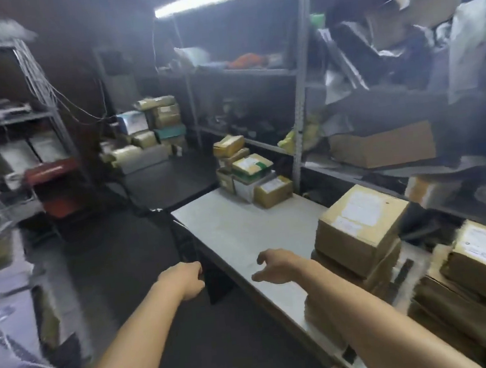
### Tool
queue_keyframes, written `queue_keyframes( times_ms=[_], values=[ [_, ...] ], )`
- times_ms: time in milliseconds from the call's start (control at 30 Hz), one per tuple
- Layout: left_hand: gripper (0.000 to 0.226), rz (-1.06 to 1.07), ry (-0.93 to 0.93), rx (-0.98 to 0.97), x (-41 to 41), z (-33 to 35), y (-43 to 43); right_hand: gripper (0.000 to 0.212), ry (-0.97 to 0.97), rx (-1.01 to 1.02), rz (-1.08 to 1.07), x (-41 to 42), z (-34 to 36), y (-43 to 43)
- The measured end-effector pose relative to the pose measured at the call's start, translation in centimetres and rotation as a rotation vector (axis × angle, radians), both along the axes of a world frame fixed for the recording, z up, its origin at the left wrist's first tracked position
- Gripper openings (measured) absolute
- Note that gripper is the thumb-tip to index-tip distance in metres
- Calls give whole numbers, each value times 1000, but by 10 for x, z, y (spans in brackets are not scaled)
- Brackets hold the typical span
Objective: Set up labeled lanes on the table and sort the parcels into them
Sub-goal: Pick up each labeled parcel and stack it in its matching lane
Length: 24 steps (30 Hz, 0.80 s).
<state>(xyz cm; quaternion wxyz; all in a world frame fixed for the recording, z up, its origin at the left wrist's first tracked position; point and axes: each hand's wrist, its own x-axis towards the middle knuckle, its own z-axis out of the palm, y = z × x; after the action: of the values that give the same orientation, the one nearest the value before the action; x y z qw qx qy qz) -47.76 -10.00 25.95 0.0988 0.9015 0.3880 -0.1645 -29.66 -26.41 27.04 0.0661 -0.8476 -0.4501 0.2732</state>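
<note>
A white table [241,232] runs from the middle to the lower right. A stack of small parcels [249,171] stands at its far end. A large brown box [360,225] tops a pile at the table's right side, and more labelled boxes [483,260] are stacked further right. My left hand [189,279] hangs beside the table's left edge, fingers curled and mostly hidden, with nothing visible in it. Over the tabletop hovers my right hand [274,266], fingers loosely bent and holding nothing.
Metal shelving [297,88] with cardboard and bags lines the wall behind the table. Another heap of parcels [146,134] sits on a dark surface at the back. A red stool [53,185] and a second rack [19,117] stand on the left.
</note>
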Motion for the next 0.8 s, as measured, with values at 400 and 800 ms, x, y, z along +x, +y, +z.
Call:
queue_keyframes(
  times_ms=[400,800],
  values=[
    [46,133,-60,-94,-1,-25,196,61,-93,-115,100,29,-32,216],
    [41,162,8,14,129,-2,382,55,-51,-7,53,188,-24,411]
  ],
)
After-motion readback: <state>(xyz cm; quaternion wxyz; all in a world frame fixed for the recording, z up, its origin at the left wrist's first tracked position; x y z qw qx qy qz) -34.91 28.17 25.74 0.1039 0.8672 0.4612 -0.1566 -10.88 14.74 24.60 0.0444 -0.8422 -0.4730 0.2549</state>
